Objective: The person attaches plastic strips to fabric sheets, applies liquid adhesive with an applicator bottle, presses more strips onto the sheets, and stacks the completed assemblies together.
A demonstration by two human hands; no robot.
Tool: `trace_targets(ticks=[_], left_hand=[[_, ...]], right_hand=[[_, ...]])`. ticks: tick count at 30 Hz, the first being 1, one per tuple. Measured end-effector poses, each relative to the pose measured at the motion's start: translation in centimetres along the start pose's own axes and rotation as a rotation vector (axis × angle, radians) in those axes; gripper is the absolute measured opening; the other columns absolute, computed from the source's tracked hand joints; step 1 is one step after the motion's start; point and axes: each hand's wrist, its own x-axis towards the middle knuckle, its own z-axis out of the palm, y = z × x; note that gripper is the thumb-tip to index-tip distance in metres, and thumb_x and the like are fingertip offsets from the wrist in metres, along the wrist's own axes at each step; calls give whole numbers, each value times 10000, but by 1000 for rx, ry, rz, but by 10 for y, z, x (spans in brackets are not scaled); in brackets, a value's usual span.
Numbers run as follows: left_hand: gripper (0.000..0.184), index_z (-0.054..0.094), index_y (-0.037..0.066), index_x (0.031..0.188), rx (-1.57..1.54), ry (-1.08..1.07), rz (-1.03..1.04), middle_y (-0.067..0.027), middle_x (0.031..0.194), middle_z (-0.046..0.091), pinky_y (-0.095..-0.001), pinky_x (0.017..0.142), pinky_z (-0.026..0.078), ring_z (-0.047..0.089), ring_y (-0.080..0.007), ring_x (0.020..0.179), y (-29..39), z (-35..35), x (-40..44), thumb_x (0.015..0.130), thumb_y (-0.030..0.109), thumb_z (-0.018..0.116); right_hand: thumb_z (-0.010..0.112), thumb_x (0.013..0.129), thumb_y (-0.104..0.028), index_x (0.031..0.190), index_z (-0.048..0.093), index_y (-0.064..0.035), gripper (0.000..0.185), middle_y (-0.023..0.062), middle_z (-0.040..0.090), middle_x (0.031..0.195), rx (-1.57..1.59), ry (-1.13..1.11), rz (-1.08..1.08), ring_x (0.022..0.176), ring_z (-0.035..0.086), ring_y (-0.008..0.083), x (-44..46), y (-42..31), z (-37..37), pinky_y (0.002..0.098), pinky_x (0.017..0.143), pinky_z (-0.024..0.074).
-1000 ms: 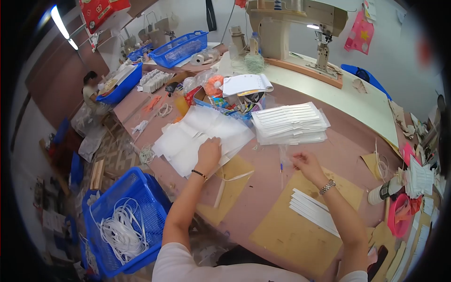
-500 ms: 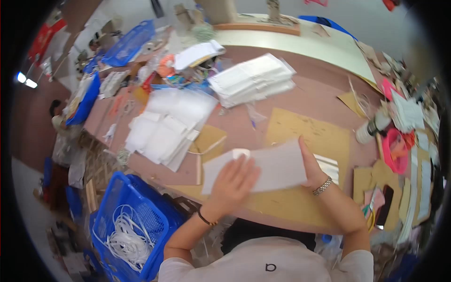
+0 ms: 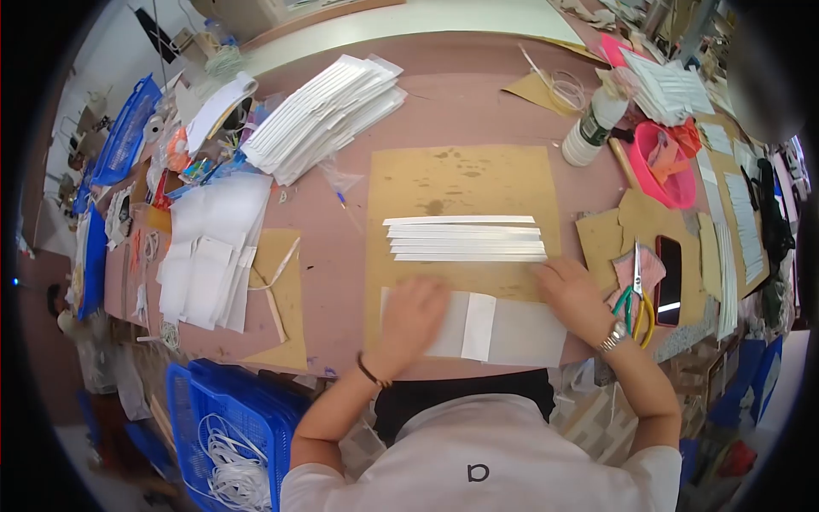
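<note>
Head | blue basket (image 3: 247, 405): cord (image 3: 235, 478) | pink tub (image 3: 678, 196): scraps (image 3: 670, 160) | left fingers (image 3: 429, 297), right fingers (image 3: 553, 273) by translucent sheet (image 3: 525, 333); opening, hold unclear

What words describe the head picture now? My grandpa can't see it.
A person's left hand is over one end of a pale sheet, and the right hand is near the other. White strips lie beyond, on brown card; scissors and a phone are to the right, a blue basket to the left.

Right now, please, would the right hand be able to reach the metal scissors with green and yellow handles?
Probably yes: the right hand is near the metal scissors, which lie uncovered, and nothing appears to stand between them.
</note>
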Motion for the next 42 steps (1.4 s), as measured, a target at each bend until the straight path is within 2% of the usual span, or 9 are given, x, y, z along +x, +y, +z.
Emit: trace_targets(ticks=[5,15,19,21,23,25,28,31,42], left_hand=[[85,552,22,837,237,-167,36,-94,849,535,-361,712,452,535,-257,825,-50,-16,27,758,53,552],[86,561,33,816,231,-146,140,-89,838,544,-370,678,460,532,-255,831,-64,-20,33,734,13,579],[185,605,28,921,-244,-120,-116,-63,817,564,-294,642,465,561,-185,770,-53,-50,20,753,-48,618],[205,614,31,973,-496,-133,-267,-42,815,575,-256,626,462,567,-142,740,-42,-56,1,785,-50,627],[172,606,33,1028,-1006,-187,-708,6,825,572,-195,604,429,523,-47,693,-30,-58,-15,860,29,647],[188,600,36,1057,-989,-300,-699,15,829,575,-185,597,422,509,-27,689,-25,-57,-30,875,48,644],[157,609,12,1050,-1057,-400,-686,26,875,592,-186,624,429,524,-24,747,-15,-59,-34,895,34,621],[101,634,13,988,-989,-460,-786,41,814,590,-176,583,412,511,-14,689,-13,-58,-39,899,59,626],[92,650,12,904,-695,-296,-663,22,745,620,-173,517,388,485,-5,599,-3,-44,-57,855,86,674]], right_hand=[[564,732,-100,987,557,-33,264,81,551,927,-237,-60,-135,901,536,239,23,-5,24,364,811,447],[575,733,-97,966,569,-17,246,71,557,887,-232,-36,-200,880,536,237,23,5,22,372,840,429],[608,754,-29,932,591,-19,179,88,563,867,28,55,-59,840,551,241,7,-18,-7,356,801,456],[612,816,20,911,607,-20,103,68,562,826,618,-112,300,762,573,182,-13,-32,-22,304,702,482],[607,846,8,908,607,-16,66,48,565,821,812,-154,410,746,573,141,-35,-42,-16,273,662,478],[604,898,-40,921,602,-5,42,-5,574,800,1108,-191,554,706,546,43,-51,-49,-7,210,602,460],[620,889,-55,933,619,2,72,21,578,753,1288,-303,786,718,549,70,-60,-57,-8,224,641,476],[625,885,-61,920,620,6,76,35,593,757,1185,-300,755,693,552,80,-64,-63,-4,236,635,482],[649,843,-68,849,602,16,96,84,596,736,984,-267,613,666,569,141,-67,-56,10,279,631,487]])
